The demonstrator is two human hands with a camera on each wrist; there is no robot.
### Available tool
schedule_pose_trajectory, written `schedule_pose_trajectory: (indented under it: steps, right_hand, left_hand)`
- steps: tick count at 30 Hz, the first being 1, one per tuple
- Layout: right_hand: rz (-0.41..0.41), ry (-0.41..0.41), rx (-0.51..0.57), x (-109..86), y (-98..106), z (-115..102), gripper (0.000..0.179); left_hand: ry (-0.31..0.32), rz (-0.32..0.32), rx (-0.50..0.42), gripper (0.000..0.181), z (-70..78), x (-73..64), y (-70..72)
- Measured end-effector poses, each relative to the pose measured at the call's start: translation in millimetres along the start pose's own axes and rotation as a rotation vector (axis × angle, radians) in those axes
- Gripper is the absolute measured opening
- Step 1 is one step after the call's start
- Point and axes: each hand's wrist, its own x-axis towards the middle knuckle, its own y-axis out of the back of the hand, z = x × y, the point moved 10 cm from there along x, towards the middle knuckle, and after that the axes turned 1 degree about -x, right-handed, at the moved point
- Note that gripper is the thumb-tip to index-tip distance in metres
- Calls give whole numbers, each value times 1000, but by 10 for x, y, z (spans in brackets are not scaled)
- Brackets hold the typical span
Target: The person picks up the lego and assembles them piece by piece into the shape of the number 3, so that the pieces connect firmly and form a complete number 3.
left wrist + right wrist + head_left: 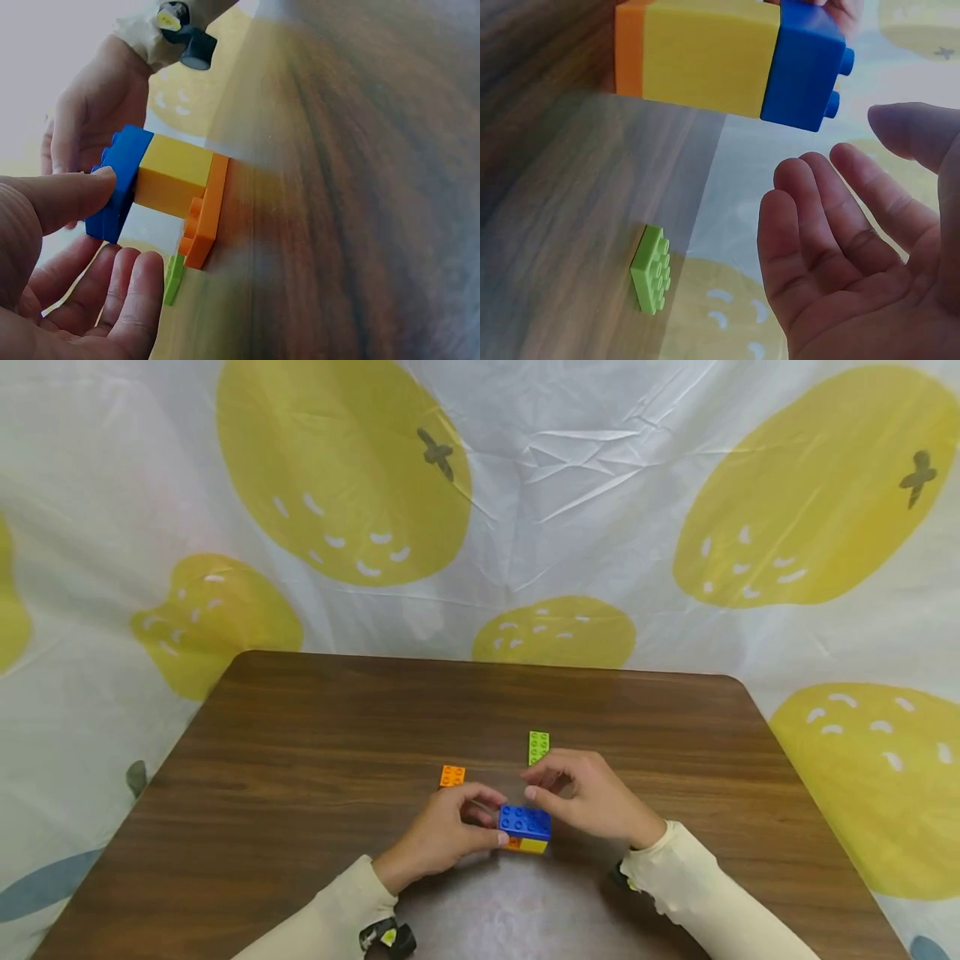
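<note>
A stack of toy building bricks stands on the table: a blue brick [525,821] on top, a taller yellow brick [176,174] below it, and an orange brick [206,217] at the bottom. The yellow brick joins the others at one end, which leaves a gap under the other end of the blue brick. My left hand [453,831] holds the blue brick at its left end between thumb and fingers. Beside the stack's right end, my right hand [588,793] holds nothing, its fingers loosely bent and apart from the bricks in the right wrist view.
A light green brick [538,745] lies studs up beyond my right hand. Another orange brick [452,775] lies just past my left hand, partly hidden by it. The brown wooden table [337,718] ends at a curtain [510,527] with yellow fruit prints.
</note>
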Motion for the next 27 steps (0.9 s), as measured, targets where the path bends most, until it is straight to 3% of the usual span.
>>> schedule_pose_trajectory:
  steps: [14, 27]
  right_hand:
    - [-36, -23, 30, 346, -203, 222, 31]
    - [-134, 56, 86, 651, -490, 189, 44]
  left_hand:
    - [-38, 11, -44, 35, -12, -22, -15]
    - [-61, 14, -26, 34, 7, -41, -2]
